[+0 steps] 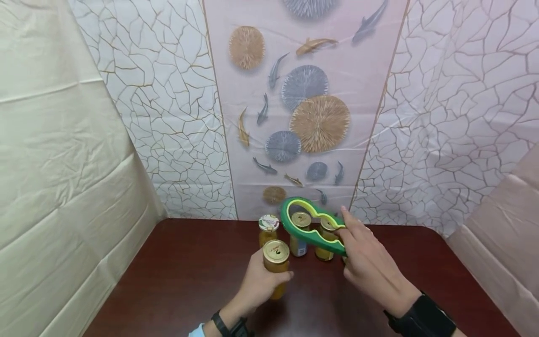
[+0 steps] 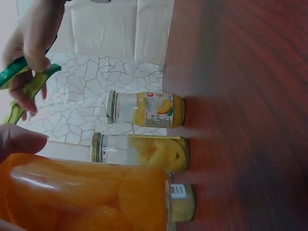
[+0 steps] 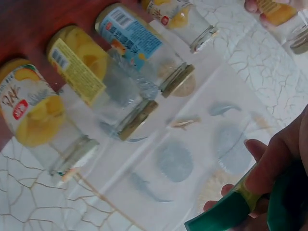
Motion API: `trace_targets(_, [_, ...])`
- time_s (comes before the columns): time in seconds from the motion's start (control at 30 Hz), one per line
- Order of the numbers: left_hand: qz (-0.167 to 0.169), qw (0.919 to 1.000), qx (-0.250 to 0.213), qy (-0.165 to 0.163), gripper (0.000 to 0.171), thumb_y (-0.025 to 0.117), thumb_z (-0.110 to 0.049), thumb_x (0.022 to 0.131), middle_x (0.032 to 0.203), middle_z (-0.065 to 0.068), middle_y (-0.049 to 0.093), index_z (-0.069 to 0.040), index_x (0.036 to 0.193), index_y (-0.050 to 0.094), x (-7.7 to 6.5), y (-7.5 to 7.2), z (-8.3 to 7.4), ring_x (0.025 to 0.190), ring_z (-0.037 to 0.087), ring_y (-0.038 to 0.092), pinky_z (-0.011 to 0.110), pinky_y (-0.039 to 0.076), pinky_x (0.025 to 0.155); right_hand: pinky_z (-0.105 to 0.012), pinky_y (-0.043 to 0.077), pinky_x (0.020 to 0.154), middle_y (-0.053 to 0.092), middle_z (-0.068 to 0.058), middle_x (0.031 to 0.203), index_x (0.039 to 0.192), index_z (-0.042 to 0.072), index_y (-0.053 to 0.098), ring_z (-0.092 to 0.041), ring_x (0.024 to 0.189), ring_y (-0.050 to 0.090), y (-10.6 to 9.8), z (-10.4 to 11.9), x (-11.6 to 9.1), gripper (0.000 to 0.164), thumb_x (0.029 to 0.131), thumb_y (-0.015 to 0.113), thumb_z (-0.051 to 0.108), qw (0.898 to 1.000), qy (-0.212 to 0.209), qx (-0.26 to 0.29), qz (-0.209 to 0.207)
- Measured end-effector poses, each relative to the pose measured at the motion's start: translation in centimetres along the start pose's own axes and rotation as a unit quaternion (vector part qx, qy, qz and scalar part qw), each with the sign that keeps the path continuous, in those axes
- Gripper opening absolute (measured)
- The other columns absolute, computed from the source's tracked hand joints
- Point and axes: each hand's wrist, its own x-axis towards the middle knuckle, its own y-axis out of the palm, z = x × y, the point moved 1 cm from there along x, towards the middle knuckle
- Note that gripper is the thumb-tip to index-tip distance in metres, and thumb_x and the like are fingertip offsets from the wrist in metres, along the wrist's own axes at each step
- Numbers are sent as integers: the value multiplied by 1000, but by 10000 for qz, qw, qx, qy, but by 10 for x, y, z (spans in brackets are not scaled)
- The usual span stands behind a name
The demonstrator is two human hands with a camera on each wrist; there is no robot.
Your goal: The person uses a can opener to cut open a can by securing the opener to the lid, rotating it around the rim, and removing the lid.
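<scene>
My left hand (image 1: 260, 280) grips a glass jar of orange fruit (image 1: 276, 267) with a gold lid, held upright above the table; in the left wrist view the jar (image 2: 91, 192) fills the lower left. In my right hand (image 1: 368, 257) is a green jar opener (image 1: 313, 238) with a lighter green scalloped inner edge, held by its narrow end. From the head view the opener overlaps two standing jars behind it, partly hiding them. In the right wrist view my fingers wrap the opener's green handle (image 3: 224, 211). Opener and held jar are apart.
Several closed fruit jars stand in a row at the table's back: one with a patterned white lid (image 1: 268, 227), a blue-labelled jar (image 3: 132, 38), a yellow-labelled jar (image 3: 79, 67) and a white-labelled jar (image 3: 36, 106). A patterned cloth (image 1: 290, 117) hangs behind the dark red table (image 1: 181, 271).
</scene>
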Motion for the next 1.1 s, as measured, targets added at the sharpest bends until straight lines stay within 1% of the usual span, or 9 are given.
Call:
trace_targets(0.13, [130,9999,27,9,50,88,-10,75,108,3,72,-18,119,67,6,2,-3,96,18,68,44,54,89,-65,45,104,37,-31,158,104,-2,63,-44,138,44,0,7,7,32,75,55,-16,9998,-186,-21,98])
trace_targets(0.27, [241,9997,8,95,52,88,-12,77,113,4,70,-16,122,65,11,3,-8,99,19,67,45,55,89,-60,38,112,36,-32,158,101,-2,62,-41,143,39,-1,14,14,31,76,50,-15,9987,-510,-49,35])
trace_targets(0.37, [351,9992,25,169,53,87,-13,79,114,3,69,-17,125,62,15,2,-11,101,19,67,45,55,90,-60,37,114,34,-33,158,102,-3,62,-42,145,35,-2,21,19,32,74,52,-15,9975,-676,-133,149])
trace_targets(0.5, [433,9988,-72,206,59,87,-11,80,120,0,68,-21,131,59,17,3,-14,105,18,66,45,54,94,-61,34,116,30,-34,159,103,-1,61,-42,148,30,-1,30,24,35,72,56,-17,9958,-786,-156,436])
trace_targets(0.6, [359,9987,-263,241,69,86,-6,78,128,2,65,-21,138,55,17,5,-14,113,20,63,47,51,99,-61,33,116,30,-34,160,104,0,61,-42,148,29,2,36,26,35,73,59,-17,9945,-863,-168,564])
trace_targets(0.7, [268,9986,-395,247,75,86,-4,77,135,4,62,-20,142,52,16,7,-15,119,22,61,48,49,102,-61,33,116,30,-35,159,102,1,60,-43,148,30,4,39,29,32,75,59,-16,9932,-923,-244,669])
trace_targets(0.8, [226,9987,-402,235,74,86,-3,77,137,5,61,-18,142,53,14,8,-19,122,22,59,48,49,103,-61,34,116,30,-36,159,100,2,59,-44,147,32,5,41,30,30,76,59,-15,9919,-950,-334,776])
trace_targets(1.03, [391,9978,-487,222,67,81,4,79,137,9,62,-14,139,58,11,8,-34,124,26,59,47,52,100,-62,38,113,32,-35,158,102,2,61,-46,143,37,8,45,31,28,78,62,-12,9899,-1015,-444,883])
trace_targets(1.1, [407,9980,-453,195,65,82,2,80,138,7,63,-16,138,60,10,8,-35,124,24,60,44,54,98,-62,39,112,32,-35,158,103,2,61,-47,142,38,9,46,31,27,79,62,-11,9894,-1054,-450,889])
